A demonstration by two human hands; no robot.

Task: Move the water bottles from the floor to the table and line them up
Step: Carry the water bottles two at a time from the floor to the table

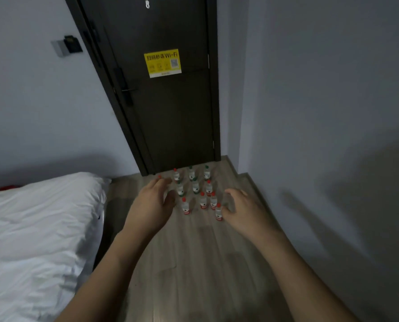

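Observation:
Several small water bottles (195,192) stand upright in rough rows on the wooden floor in front of a dark door. Some have red caps, some green. My left hand (150,205) hovers with fingers spread at the left of the group and hides a part of it. My right hand (242,211) is spread at the right side, close to the nearest red-capped bottle (218,213). Neither hand holds anything. No table is in view.
A bed with a white duvet (35,228) fills the left side. The dark door (170,101) with a yellow Wi-Fi sticker stands behind the bottles. A grey wall (321,135) runs along the right. The wooden floor (193,263) lies between bed and wall.

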